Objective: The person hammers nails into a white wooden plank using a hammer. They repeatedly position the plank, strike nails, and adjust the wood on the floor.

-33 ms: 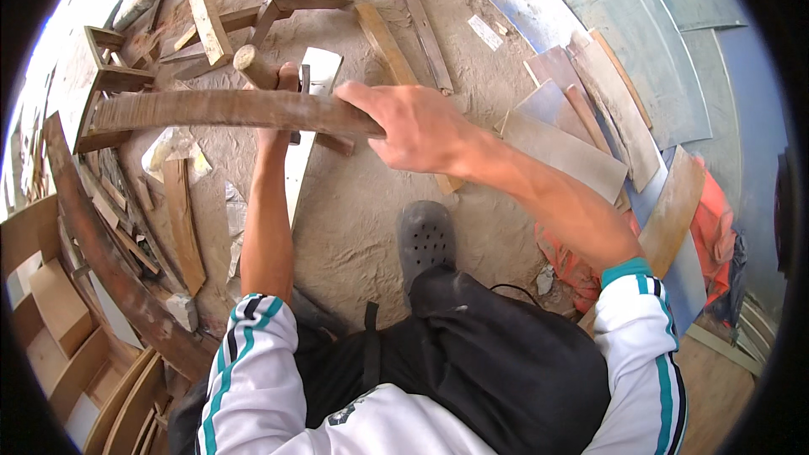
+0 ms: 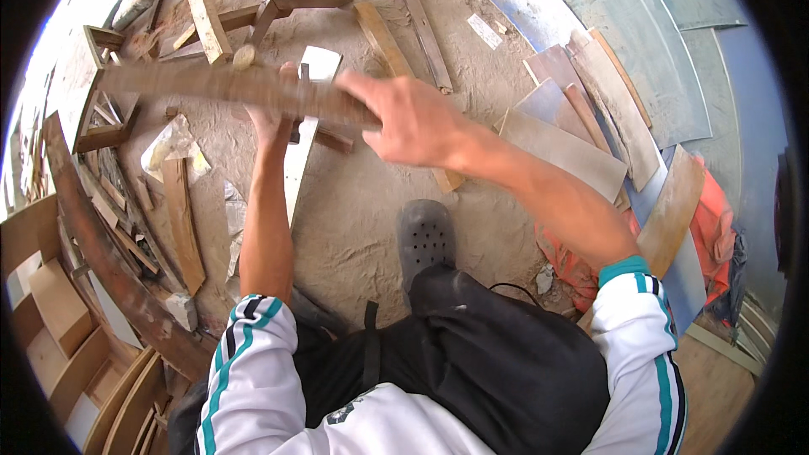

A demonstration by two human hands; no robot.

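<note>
My right hand (image 2: 417,118) grips the blurred wooden plank (image 2: 219,84); my left hand (image 2: 274,118) seems clenched on it beneath.

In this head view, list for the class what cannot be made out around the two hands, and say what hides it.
- Left hand: fingers hidden behind the long wooden piece.
- Long wooden piece: motion-blurred, its surface unreadable.
- Right hand: blurred, its grip unclear.
- White board: middle covered by the left hand.

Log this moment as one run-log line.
right hand: grip on long wooden plank, held level, blurred | left hand: under plank beside white strip | ground: sandy floor, wood offcuts | dark shoe
</note>
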